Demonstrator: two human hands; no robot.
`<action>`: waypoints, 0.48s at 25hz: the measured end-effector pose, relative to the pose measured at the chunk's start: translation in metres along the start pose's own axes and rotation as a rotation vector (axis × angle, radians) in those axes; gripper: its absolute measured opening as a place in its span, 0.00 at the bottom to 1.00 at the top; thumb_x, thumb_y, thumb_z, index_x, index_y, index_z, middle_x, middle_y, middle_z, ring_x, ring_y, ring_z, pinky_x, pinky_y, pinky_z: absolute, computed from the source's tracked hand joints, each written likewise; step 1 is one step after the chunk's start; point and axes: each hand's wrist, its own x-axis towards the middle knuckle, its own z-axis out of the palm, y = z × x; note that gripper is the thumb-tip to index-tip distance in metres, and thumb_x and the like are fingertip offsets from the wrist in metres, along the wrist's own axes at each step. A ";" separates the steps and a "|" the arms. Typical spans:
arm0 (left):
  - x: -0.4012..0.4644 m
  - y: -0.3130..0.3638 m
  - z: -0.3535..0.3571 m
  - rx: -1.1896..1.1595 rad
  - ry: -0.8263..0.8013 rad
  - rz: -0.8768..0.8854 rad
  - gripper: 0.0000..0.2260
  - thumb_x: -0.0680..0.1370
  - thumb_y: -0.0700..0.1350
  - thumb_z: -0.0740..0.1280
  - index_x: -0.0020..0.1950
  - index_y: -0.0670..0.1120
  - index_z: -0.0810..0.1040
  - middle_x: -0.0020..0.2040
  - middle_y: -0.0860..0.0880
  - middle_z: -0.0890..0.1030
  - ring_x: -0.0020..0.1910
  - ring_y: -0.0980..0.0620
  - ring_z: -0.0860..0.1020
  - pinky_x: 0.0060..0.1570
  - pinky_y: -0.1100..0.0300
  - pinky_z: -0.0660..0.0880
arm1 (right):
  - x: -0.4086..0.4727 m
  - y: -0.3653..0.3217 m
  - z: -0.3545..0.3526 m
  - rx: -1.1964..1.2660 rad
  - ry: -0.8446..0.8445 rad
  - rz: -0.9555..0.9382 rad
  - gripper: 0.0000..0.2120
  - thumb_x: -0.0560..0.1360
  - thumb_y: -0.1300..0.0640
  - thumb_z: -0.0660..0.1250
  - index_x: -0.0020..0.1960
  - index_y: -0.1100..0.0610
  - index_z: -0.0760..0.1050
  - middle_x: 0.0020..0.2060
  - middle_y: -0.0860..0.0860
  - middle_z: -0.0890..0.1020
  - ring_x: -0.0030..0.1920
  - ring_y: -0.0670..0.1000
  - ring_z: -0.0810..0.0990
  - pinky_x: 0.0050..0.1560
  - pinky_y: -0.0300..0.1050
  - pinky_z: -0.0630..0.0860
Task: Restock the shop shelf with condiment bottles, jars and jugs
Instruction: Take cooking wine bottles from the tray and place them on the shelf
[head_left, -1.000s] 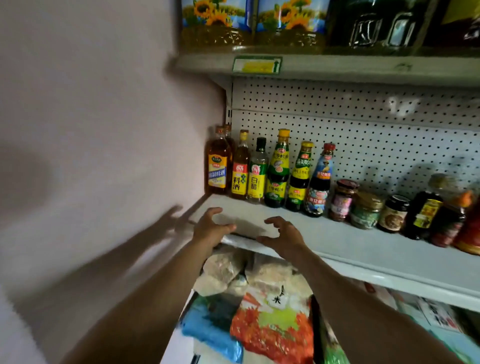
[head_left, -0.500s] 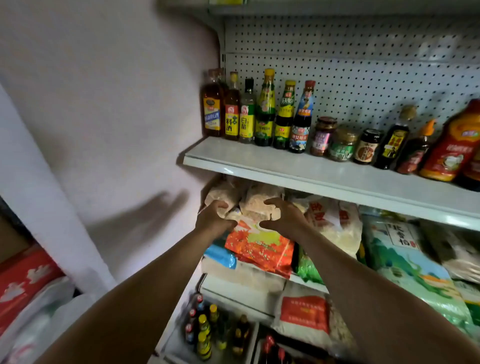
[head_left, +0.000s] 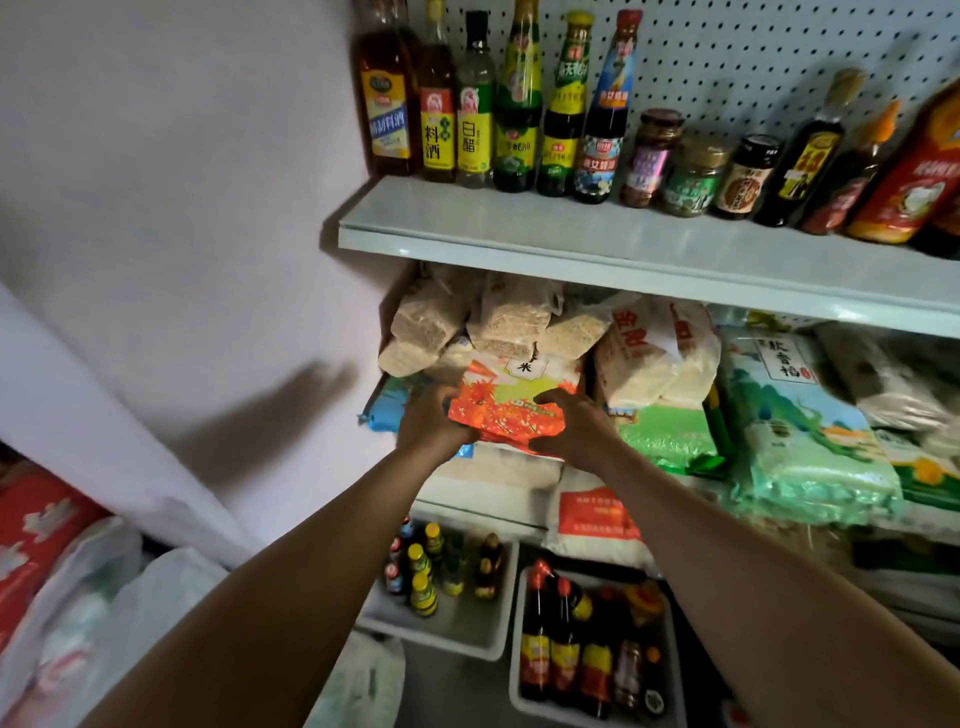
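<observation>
**Both hands at the orange bag, bottles above and below**

The left hand (head_left: 434, 428) and the right hand (head_left: 574, 428) reach forward to the orange bag (head_left: 511, 402) on the lower shelf. The left fingers curl around the left edge of the bag. The right fingers (head_left: 558, 399) are bent and lie on top of its right part, the thumb low at the front edge; if they really pinch the bag, I cannot tell.

Behind the fingers lie pale grain bags (head_left: 467, 319). To the right of the right fingers are a white sack (head_left: 654, 353) and a green bag (head_left: 670, 439).

High above the fingers, on the white shelf (head_left: 597, 249), stands a row of bottles (head_left: 519, 98) against the pegboard, then jars (head_left: 696, 169) further right.

Below the wrists, two grey bins (head_left: 462, 631) hold more bottles (head_left: 566, 644), upright and close together.
</observation>
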 end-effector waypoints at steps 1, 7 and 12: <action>0.005 -0.010 0.000 0.014 -0.013 -0.008 0.28 0.67 0.45 0.78 0.65 0.51 0.75 0.58 0.49 0.78 0.57 0.49 0.76 0.54 0.53 0.76 | 0.001 -0.001 0.009 0.003 -0.001 0.016 0.33 0.68 0.50 0.79 0.70 0.48 0.72 0.65 0.57 0.76 0.65 0.59 0.74 0.58 0.47 0.71; 0.036 -0.085 0.021 0.123 -0.129 -0.081 0.29 0.66 0.51 0.78 0.65 0.55 0.73 0.61 0.44 0.76 0.60 0.44 0.75 0.54 0.57 0.71 | 0.007 0.010 0.079 0.018 -0.057 0.156 0.32 0.69 0.50 0.79 0.70 0.49 0.71 0.63 0.59 0.76 0.62 0.59 0.74 0.55 0.46 0.70; 0.026 -0.147 0.056 0.149 -0.223 -0.211 0.32 0.59 0.61 0.74 0.62 0.60 0.73 0.55 0.46 0.78 0.59 0.44 0.76 0.59 0.48 0.74 | -0.007 0.046 0.139 0.087 -0.164 0.283 0.31 0.72 0.49 0.76 0.71 0.50 0.69 0.67 0.58 0.74 0.64 0.59 0.74 0.51 0.44 0.68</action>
